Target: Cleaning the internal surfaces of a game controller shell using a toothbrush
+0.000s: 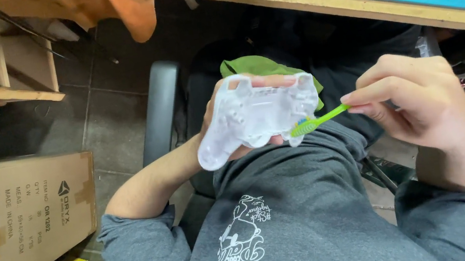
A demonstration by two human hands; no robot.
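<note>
The left hand (226, 128) is closed around a white game controller shell (255, 115) held over the lap. The right hand (418, 99), at 3 o'clock, pinches a green toothbrush (320, 120), bristles on the shell's lower edge. Short, light strokes suit the recesses. The tabletop (349, 5) edge lies at 12 o'clock, well apart.

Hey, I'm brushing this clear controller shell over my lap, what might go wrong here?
1. The controller shell rests in the left hand alone, above the lap; a hard stroke might knock it loose toward the floor.
2. The green toothbrush works right at the shell's edge, so loosened dirt would likely land on the grey sweatshirt.
3. The right hand pinches the brush near its end, so it may twist or slip.
</note>
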